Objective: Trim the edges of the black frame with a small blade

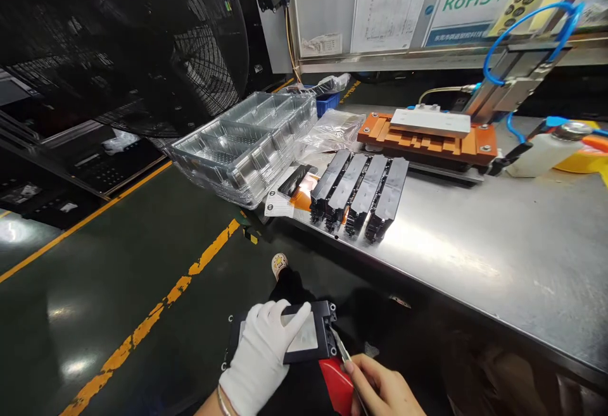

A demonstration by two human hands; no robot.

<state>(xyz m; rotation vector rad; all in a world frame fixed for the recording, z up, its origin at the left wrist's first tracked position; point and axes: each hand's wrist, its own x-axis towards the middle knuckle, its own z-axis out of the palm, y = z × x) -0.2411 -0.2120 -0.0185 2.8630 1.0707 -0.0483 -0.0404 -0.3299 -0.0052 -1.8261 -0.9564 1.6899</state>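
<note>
My left hand (260, 356), in a white glove, grips a flat black plastic housing (326, 344) with a pale grey panel (304, 334) on its upper face. The housing is over my lap, below the table's front edge, and has small round lugs at its corners. In my bare right hand (380, 385) is a slim metal trimming knife (341, 347). Its tip is at the housing's right end; whether it touches is too small to tell. The fingers of both hands are closed, and the glove covers much of the housing.
Several black plastic parts (365, 185) stand in a row on the metal table (456, 232). Behind them is an orange fixture (422, 137) with a pneumatic press. Stacked clear trays (237, 144) are at the left, near a large black fan (142, 42). A bottle (546, 150) stands right.
</note>
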